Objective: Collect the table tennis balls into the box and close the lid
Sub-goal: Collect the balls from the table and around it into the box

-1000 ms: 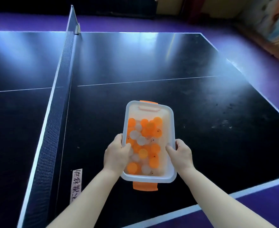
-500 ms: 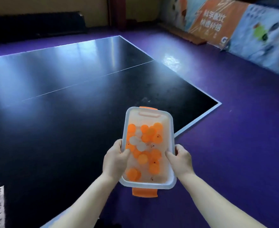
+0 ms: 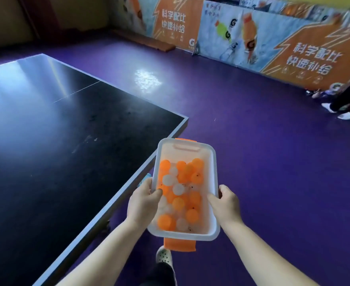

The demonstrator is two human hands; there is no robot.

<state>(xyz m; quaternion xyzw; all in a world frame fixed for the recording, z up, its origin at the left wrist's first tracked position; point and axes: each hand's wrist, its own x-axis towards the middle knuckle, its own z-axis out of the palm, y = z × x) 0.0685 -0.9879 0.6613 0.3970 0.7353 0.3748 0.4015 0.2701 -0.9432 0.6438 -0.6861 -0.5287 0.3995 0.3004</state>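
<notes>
Box (image 3: pixel 187 154), white and translucent, open-topped, up in the air just beside the counter (image 3: pixel 66 153) edge, mostly over purple floor (image 3: pixel 273 166). Orange and white balls (image 3: pixel 178 203) heaped inside, toward the near end. Left grip (image 3: pixel 143 203) clamped round the left long wall, thumb over the rim and in among the balls. Right grip (image 3: pixel 227 205) clamped round the right long wall, thumb inside, fingers outside. Orange latch (image 3: pixel 179 245) hanging at the near end, shoe (image 3: pixel 164 255) below it. Printed banners (image 3: pixel 293 48) along the far wall.
</notes>
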